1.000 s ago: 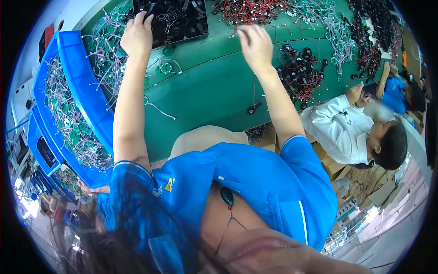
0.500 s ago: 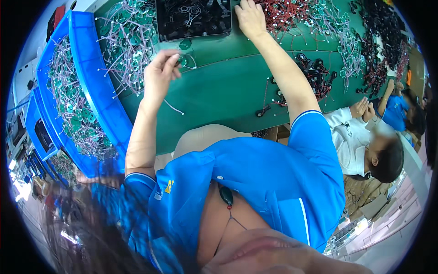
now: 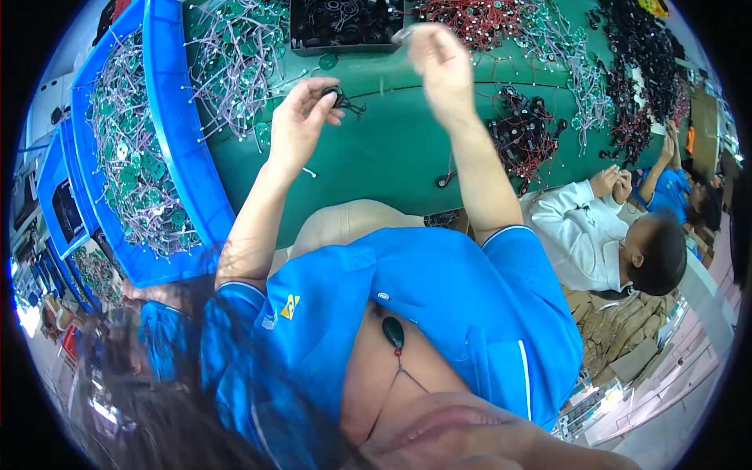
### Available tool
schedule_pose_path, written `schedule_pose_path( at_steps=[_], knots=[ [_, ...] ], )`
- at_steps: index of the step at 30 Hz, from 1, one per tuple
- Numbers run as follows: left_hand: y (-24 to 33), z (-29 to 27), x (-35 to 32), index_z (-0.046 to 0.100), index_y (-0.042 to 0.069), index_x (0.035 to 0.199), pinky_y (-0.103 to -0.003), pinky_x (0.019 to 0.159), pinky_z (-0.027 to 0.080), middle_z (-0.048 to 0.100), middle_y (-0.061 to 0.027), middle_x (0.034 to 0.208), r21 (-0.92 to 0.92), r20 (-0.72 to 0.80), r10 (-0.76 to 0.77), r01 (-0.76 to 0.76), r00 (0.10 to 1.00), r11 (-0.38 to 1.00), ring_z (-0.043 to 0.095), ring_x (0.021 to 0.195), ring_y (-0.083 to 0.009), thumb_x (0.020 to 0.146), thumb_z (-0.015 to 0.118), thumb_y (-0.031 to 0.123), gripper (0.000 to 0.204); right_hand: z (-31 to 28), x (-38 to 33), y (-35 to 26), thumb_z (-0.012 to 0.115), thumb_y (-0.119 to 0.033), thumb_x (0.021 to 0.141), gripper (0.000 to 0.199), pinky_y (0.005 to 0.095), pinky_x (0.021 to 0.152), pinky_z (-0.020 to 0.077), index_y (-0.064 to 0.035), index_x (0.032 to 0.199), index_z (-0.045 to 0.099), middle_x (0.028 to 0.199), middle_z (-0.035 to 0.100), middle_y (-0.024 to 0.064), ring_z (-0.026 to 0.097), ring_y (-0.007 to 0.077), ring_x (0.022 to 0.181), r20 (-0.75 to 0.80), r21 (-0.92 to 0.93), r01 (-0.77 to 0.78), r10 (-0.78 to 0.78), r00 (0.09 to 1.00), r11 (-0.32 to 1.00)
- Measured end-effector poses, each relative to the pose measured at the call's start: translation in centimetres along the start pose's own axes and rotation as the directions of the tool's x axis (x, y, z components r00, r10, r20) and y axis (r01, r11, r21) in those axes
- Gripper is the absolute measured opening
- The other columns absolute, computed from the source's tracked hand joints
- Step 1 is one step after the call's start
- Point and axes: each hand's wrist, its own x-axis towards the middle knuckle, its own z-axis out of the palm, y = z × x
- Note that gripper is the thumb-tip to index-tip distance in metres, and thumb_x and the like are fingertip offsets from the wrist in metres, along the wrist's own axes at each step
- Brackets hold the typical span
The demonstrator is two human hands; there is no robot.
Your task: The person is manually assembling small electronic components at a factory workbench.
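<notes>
My left hand (image 3: 299, 125) is raised over the green table (image 3: 376, 157), thumb and fingers pinched on a small black plastic part (image 3: 335, 95) with thin prongs sticking out to the right. To the right, my right hand (image 3: 442, 66) is in the air below the front edge of a black box (image 3: 345, 47); motion smears its fingers, so I cannot tell what they hold. Inside the box lie black ring-shaped plastic parts. A green disc (image 3: 327, 60) rests on the table just under the box. One white-tipped wire (image 3: 310, 173) lies below my left wrist.
Green discs with pale wires (image 3: 243, 70) are heaped left of the box. A blue bin (image 3: 168, 117) full of them stands further left. Red-wired parts (image 3: 470, 19) lie back right, with black red-wired parts (image 3: 523, 133) nearer. A person in white (image 3: 576, 227) sits at right.
My right hand has come back toward me from the pile beside the box. My left hand has shifted slightly right and the black part now shows in it.
</notes>
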Motion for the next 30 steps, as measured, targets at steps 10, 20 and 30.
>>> schedule_pose_path(
  at_steps=[10,20,30],
  knots=[
    [2.4,1.0,-6.1,0.062,0.005,0.102,-0.021,0.056,0.046,0.059,-0.0061,0.083,0.187,-0.078,0.192,-0.175,0.978,0.967,0.057,0.064,-0.0093,0.083,0.055,0.001,0.021,4.8,-9.7,-1.1,0.06,-0.016,0.082,0.016,0.031,0.054,0.0424,-0.0014,0.08,0.055,0.07,0.054,0.008,0.052,0.0173,0.06,0.153,-0.239,0.034,0.003,0.988,0.97],
    [1.9,0.3,-11.5,0.063,0.007,0.098,-0.026,0.057,0.047,0.059,-0.0078,0.081,0.291,-0.124,0.287,-0.242,0.95,0.926,0.057,0.065,-0.0138,0.081,0.055,0.0,0.02,5.2,-14.5,-3.2,0.061,-0.006,0.078,0.01,0.0322,0.063,0.0442,-0.0002,0.084,0.056,0.076,0.055,0.0088,0.055,0.0235,0.07,0.528,-0.485,0.482,-0.196,0.827,0.729],
    [1.8,-0.4,-15.7,0.061,0.003,0.1,-0.023,0.054,0.046,0.054,-0.0066,0.084,0.341,-0.014,0.385,-0.358,0.923,0.869,0.056,0.063,-0.012,0.078,0.059,-0.003,0.024,6.6,-17.4,-4.0,0.056,-0.008,0.086,0.01,0.0208,0.065,0.044,0.0019,0.091,0.055,0.081,0.059,0.0036,0.054,0.0073,0.073,0.308,0.141,-0.443,0.386,0.87,0.886]
  ],
)
